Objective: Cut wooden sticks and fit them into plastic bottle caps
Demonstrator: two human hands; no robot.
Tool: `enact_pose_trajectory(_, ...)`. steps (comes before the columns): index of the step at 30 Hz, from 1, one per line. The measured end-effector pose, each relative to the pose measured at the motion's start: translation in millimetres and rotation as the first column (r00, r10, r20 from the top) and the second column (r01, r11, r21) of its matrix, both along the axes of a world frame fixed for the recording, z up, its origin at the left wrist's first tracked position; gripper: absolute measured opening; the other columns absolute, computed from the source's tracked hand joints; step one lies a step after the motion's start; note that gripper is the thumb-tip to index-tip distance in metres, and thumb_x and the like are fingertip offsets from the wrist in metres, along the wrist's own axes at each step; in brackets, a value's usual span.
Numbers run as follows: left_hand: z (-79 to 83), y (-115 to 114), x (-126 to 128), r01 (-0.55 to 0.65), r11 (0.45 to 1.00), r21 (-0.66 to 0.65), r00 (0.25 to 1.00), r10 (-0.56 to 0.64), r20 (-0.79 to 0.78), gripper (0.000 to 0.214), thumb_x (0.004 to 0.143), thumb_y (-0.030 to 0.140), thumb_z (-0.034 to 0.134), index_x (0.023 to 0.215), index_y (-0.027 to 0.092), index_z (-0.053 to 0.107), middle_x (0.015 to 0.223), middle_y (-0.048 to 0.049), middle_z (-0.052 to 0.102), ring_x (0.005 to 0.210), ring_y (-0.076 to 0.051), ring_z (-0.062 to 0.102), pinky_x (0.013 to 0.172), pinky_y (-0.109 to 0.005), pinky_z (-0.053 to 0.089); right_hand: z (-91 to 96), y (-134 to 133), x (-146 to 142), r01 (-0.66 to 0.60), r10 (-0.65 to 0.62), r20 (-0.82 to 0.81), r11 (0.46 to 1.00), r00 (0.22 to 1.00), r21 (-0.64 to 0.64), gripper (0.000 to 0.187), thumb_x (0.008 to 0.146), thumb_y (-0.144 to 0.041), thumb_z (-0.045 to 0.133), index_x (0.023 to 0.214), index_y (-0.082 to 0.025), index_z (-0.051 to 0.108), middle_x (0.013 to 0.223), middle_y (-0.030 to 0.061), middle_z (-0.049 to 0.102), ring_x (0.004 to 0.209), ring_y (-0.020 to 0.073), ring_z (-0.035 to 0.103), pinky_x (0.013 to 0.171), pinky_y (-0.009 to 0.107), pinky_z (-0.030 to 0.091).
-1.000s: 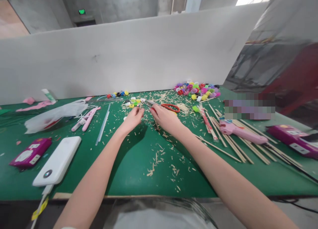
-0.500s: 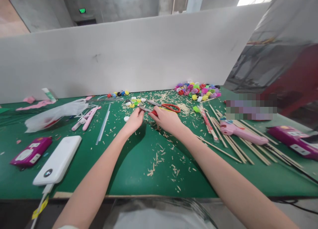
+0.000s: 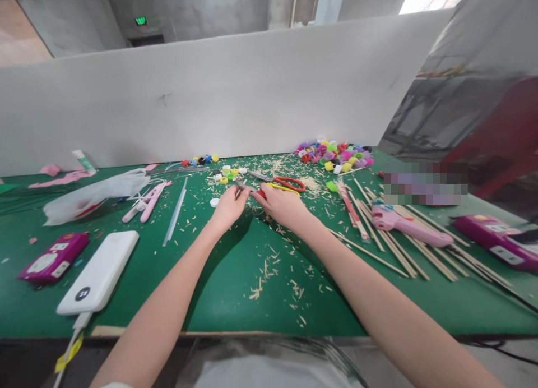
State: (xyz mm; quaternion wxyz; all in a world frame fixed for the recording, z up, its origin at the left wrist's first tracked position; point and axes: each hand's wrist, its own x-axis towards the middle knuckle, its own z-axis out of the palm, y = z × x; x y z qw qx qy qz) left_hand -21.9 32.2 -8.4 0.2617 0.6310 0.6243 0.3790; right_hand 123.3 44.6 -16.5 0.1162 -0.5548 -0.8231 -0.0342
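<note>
My right hand (image 3: 283,206) is closed around a red-handled bladed tool (image 3: 261,194), whose metal part points left toward my other hand. My left hand (image 3: 229,207) pinches thumb against fingers at that metal end; what lies between them is too small to name. Just beyond my right hand lie red-handled scissors (image 3: 292,184) with their blades to the left. A yellow handle (image 3: 286,188) shows beside them, partly covered by the hand. Several small caps (image 3: 229,172) lie past my left hand, and a white cap (image 3: 214,202) sits to its left.
Pale wood shavings (image 3: 264,278) litter the green table (image 3: 227,304). To the right lie wooden sticks (image 3: 397,248), a pink glue gun (image 3: 414,229) and a pile of coloured caps (image 3: 336,154). A white power bank (image 3: 101,273), purple power strip (image 3: 54,257) and plastic bag (image 3: 96,194) are on the left.
My left hand has shifted slightly right, closer to my right hand, and its fingers have turned a little. My right hand has barely moved and keeps its grip.
</note>
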Motion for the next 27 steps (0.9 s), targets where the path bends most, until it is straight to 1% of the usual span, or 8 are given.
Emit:
enact_pose_trajectory(6,-0.4,-2,3,0.007,1.0,-0.025,0.999,-0.006,0.038,0.026,0.091,0.035,0.044,0.069,0.021,0.041,0.048,0.0054,0.043,0.037,-0.01,0.04,0.046,-0.024,0.031,-0.8,3,-3,0.008,-0.011,0.086,0.999,0.996,0.037,0.037,0.098,-0.041,0.028,0.111,-0.015,0.051,0.095,0.0133,0.07,0.079,0.0233,0.067,0.053,0.026,0.029)
enact_pose_trajectory(9,-1.2,-4,6,0.006,0.998,-0.059,0.992,0.001,0.123,0.023,0.09,0.032,0.043,0.069,0.022,0.039,0.045,0.0075,0.038,0.031,-0.009,0.036,0.04,-0.023,0.028,0.5,4,-4,0.029,-0.033,0.095,0.999,0.995,0.039,0.028,0.096,-0.033,0.036,0.112,-0.017,0.051,0.094,0.0128,0.07,0.081,0.0242,0.068,0.054,0.026,0.031)
enact_pose_trajectory(12,-1.2,-5,8,-0.014,0.996,-0.084,0.98,0.03,0.194,0.024,0.088,0.029,0.041,0.066,0.023,0.034,0.043,0.0086,0.033,0.03,-0.008,0.031,0.038,-0.023,0.027,2.4,3,-5,0.063,-0.068,0.081,0.996,0.994,0.059,0.026,0.093,-0.028,0.038,0.11,-0.016,0.054,0.092,0.0136,0.071,0.082,0.0254,0.068,0.055,0.027,0.033)
enact_pose_trajectory(15,0.6,-7,9,-0.039,0.998,-0.053,0.979,0.049,0.197,0.025,0.088,0.027,0.038,0.063,0.022,0.033,0.044,0.0071,0.034,0.034,-0.009,0.033,0.04,-0.023,0.028,6.8,3,-4,0.07,-0.076,0.085,0.995,0.994,0.078,0.03,0.094,-0.029,0.034,0.107,-0.015,0.057,0.089,0.0161,0.071,0.081,0.0263,0.068,0.056,0.028,0.035)
enact_pose_trajectory(18,2.5,-11,13,-0.056,0.998,0.016,0.982,0.052,0.18,0.026,0.088,0.024,0.034,0.063,0.022,0.033,0.047,0.005,0.036,0.042,-0.01,0.036,0.046,-0.024,0.031,15.0,4,3,0.049,-0.062,0.109,0.992,0.992,0.113,0.037,0.096,-0.029,0.027,0.106,-0.014,0.059,0.087,0.0166,0.071,0.077,0.0265,0.068,0.056,0.029,0.036)
enact_pose_trajectory(22,2.0,-16,26,-0.047,0.997,0.069,0.992,0.038,0.124,0.026,0.089,0.023,0.032,0.063,0.022,0.033,0.051,0.0037,0.039,0.049,-0.012,0.039,0.053,-0.026,0.034,29.4,13,19,0.025,-0.057,0.204,0.988,0.977,0.154,0.035,0.094,-0.018,0.027,0.107,-0.013,0.059,0.082,0.0172,0.07,0.077,0.0271,0.068,0.058,0.029,0.037)
enact_pose_trajectory(25,0.3,-10,30,-0.051,0.996,0.075,0.995,0.044,0.093,0.027,0.09,0.023,0.032,0.063,0.022,0.032,0.051,0.0043,0.038,0.049,-0.011,0.037,0.055,-0.026,0.032,36.0,26,20,0.035,-0.072,0.251,0.988,0.965,0.148,0.035,0.092,-0.013,0.028,0.105,-0.011,0.06,0.081,0.0185,0.07,0.081,0.0283,0.068,0.06,0.03,0.038)
enact_pose_trajectory(27,-1.4,-1,26,-0.076,0.994,0.074,0.992,0.068,0.109,0.028,0.09,0.022,0.031,0.063,0.022,0.032,0.05,0.0048,0.037,0.047,-0.011,0.037,0.055,-0.027,0.031,35.8,35,11,0.04,-0.074,0.244,0.989,0.967,0.139,0.034,0.09,-0.01,0.03,0.105,-0.009,0.06,0.086,0.0193,0.07,0.084,0.0282,0.068,0.062,0.03,0.039)
